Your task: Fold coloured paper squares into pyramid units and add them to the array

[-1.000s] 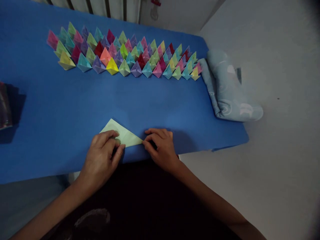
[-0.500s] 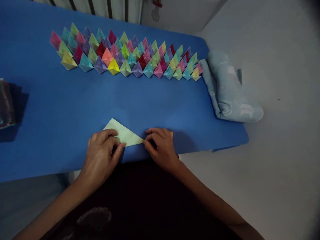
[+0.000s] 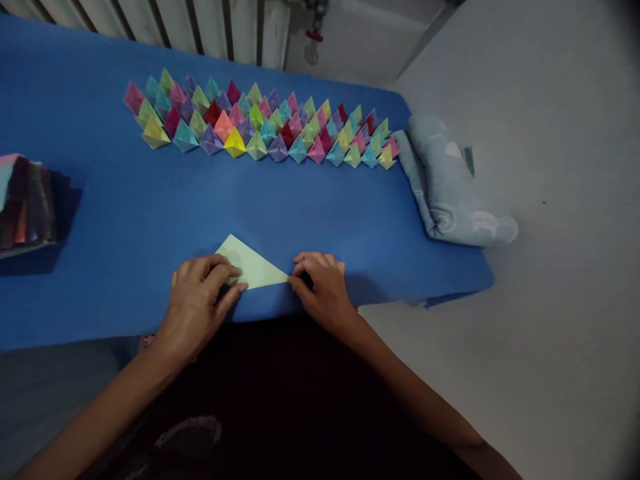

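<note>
A pale green paper (image 3: 253, 265), folded into a triangle, lies flat on the blue table (image 3: 150, 200) near its front edge. My left hand (image 3: 200, 300) presses on the paper's left part, fingers curled down onto it. My right hand (image 3: 323, 287) pinches the paper's right tip with fingers bent. Both hands rest on the table top.
Rows of several small folded paper shapes (image 3: 260, 123) in many colours stand along the far side of the table. A stack of coloured paper (image 3: 25, 203) sits at the left edge. A rolled light blue cloth (image 3: 450, 187) lies at the table's right end. A radiator stands behind.
The view has shifted slightly, so everything sits a little lower and to the right. Both hands stay on the green paper in the same hold.
</note>
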`<control>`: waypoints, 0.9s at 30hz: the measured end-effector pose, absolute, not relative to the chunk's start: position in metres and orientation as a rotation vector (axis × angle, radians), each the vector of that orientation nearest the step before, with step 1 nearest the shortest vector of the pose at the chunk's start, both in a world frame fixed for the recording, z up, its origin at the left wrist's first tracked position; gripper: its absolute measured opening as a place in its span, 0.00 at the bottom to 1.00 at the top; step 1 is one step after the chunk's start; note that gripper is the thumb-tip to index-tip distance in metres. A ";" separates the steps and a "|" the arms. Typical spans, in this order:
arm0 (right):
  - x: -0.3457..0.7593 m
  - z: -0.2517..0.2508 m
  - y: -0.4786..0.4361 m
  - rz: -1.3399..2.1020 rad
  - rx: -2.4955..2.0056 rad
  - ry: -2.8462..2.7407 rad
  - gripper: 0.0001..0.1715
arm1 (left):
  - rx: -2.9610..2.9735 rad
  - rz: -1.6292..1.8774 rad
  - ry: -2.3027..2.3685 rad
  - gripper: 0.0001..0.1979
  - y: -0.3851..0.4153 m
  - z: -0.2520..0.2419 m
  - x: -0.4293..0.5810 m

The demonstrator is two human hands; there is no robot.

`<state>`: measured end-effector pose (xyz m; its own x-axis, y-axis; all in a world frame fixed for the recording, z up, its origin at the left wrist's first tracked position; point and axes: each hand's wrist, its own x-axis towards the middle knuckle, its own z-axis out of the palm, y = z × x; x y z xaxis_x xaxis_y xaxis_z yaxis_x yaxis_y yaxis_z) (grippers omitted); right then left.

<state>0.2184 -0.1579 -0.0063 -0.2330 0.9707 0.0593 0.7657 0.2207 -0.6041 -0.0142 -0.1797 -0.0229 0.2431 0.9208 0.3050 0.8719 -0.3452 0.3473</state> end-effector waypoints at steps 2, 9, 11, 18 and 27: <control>0.218 -0.007 -0.158 0.640 -1.596 -2.078 0.06 | 2.495 0.673 1.723 0.12 -0.182 -0.018 -0.010; 0.216 -0.006 -0.157 0.613 -1.592 -2.070 0.07 | 2.815 0.379 1.403 0.24 -0.191 -0.009 0.012; 0.216 -0.006 -0.157 0.618 -1.586 -2.068 0.07 | 2.840 0.376 1.419 0.24 -0.195 -0.008 0.008; 0.215 -0.005 -0.158 0.573 -1.596 -2.110 0.06 | 2.941 0.401 1.525 0.20 -0.214 -0.004 -0.009; 0.205 0.015 -0.165 0.793 -1.506 -2.288 0.10 | 2.786 0.675 1.568 0.11 -0.213 -0.013 -0.007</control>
